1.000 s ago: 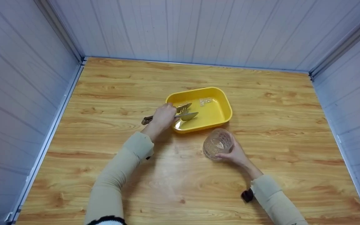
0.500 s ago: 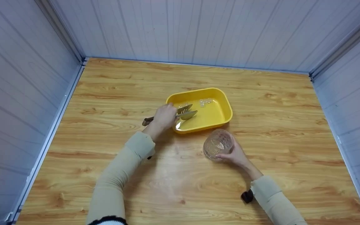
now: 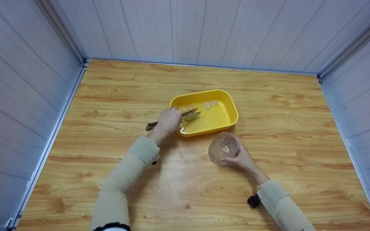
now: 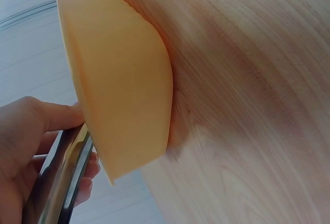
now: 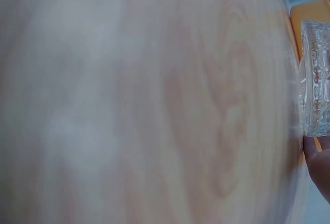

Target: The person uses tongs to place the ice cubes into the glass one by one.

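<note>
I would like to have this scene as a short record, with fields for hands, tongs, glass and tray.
Left hand: grips metal tongs
Tong tips: over the yellow tray, contact unclear
Right hand: holds clear glass
Glass position: near side of tray
Tray position: on wood-patterned table
Tray contents: small clear pieces, two groups

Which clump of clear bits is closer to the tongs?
The left clump, close beside the tongs in the tray; the other clump lies farther right.
</note>
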`<state>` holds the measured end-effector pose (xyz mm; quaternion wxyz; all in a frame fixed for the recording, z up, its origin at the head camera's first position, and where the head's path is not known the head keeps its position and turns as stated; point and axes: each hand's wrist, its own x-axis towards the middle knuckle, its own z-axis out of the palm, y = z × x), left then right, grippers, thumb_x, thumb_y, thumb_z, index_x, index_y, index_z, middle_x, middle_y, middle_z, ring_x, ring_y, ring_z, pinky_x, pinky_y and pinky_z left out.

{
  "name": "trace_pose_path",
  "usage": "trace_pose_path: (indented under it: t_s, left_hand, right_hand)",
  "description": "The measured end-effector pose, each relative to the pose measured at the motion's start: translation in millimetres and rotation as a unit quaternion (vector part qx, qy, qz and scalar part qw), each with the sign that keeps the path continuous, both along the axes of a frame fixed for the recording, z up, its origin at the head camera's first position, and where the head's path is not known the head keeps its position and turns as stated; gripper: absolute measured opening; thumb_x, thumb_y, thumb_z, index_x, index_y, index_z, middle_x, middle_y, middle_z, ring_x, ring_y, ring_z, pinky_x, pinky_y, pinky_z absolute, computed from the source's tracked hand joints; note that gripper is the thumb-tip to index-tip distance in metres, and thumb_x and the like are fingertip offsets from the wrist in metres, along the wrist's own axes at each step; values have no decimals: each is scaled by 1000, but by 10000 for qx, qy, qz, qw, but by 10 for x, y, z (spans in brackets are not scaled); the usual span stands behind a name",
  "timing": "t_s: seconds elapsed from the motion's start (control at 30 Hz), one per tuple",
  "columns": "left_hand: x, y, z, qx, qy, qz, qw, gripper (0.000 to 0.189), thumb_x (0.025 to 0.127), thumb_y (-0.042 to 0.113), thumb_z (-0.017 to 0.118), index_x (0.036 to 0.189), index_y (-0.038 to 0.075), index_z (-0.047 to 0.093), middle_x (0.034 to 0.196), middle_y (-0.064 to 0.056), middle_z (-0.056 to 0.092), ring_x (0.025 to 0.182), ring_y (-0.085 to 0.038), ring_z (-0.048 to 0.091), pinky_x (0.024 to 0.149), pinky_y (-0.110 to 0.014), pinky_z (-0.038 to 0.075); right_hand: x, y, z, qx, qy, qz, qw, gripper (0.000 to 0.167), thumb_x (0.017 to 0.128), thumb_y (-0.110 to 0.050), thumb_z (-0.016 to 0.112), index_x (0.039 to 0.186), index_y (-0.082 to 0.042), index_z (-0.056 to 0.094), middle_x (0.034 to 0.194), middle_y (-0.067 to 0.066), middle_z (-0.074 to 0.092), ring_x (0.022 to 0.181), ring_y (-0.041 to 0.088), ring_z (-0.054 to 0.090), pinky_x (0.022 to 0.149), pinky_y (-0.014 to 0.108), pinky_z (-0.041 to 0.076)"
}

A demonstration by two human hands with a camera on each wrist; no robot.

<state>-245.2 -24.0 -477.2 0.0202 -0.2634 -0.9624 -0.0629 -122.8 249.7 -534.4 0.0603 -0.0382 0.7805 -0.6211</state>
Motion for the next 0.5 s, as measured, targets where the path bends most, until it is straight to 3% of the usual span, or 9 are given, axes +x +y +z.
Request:
trace_pose_path:
  t_s: [0.37,0.5]
  left_hand:
    - [20,10,-42,174,-34,-2,9998,12,80,13,61,74,3,66,81,-11,57,65,-25,57,55,-37,48]
    - [19,2,-45,158,-43,-17,9999,11,80,10,60,78,1,66,80,-11,56,65,-24,56,54,-37,48]
  right_hand:
    - [2,-10,11,-133,121,113,9998,97,57,8,77,135,8,19,133,26,30,122,35,28,101,43,19]
    - [-1,-12,15,-57,89,88,9999,98,57,6,78,135,8,19,134,26,30,122,35,28,101,42,19]
